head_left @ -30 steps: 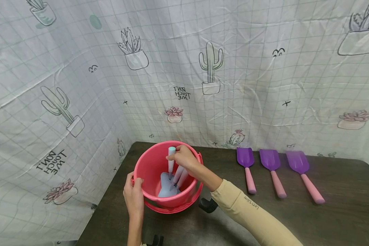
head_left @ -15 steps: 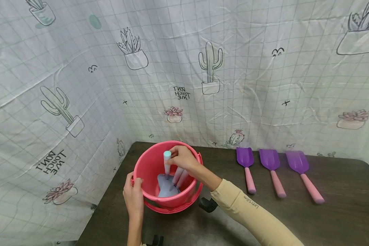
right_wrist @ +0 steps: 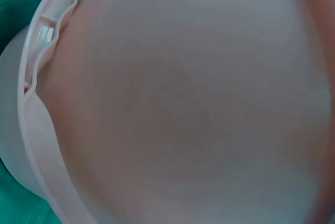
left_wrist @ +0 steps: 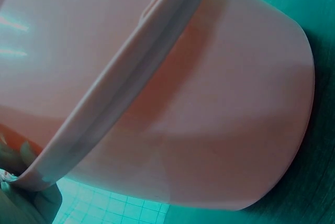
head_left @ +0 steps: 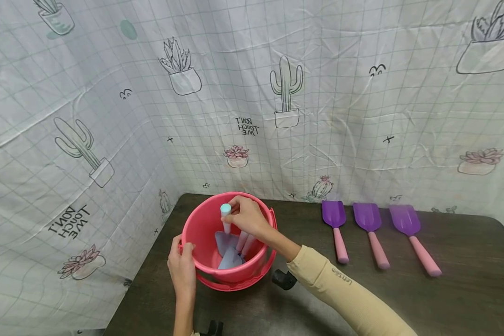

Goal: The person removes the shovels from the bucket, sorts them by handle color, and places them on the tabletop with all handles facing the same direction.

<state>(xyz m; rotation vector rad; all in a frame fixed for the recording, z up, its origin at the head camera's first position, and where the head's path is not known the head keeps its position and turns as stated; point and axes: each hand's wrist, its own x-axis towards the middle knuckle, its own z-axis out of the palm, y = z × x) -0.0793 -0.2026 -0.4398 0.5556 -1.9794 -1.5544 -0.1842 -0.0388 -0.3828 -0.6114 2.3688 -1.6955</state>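
Observation:
A pink-red bucket [head_left: 202, 233] stands on the dark table, tilted slightly in the head view. My left hand [head_left: 182, 268] grips its left rim, thumb inside. In the left wrist view, fingers [left_wrist: 44, 203] show at the rim, lower left. Inside the bucket, my right hand [head_left: 248, 216] pinches the upper handle of a toy shovel [head_left: 223, 241] with a grey-blue blade and a light-blue end cap. More shovels lie under it: a second grey-blue blade [head_left: 232, 259] and pale pink handles [head_left: 246, 242] show. The bucket wall [right_wrist: 193, 103] fills the right wrist view, which hides the right hand.
On the table's right half lie three purple shovels with pink handles: the left one [head_left: 333, 213], the middle one [head_left: 367, 217] and the right one [head_left: 405, 220]. A grid-patterned cloth with cactus drawings [head_left: 218, 107] hangs behind and left of the table [head_left: 466, 280].
My right hand has shifted slightly left and down into the bucket with the shovel. Its blade has moved apart from the other blade. The left hand keeps its hold on the rim.

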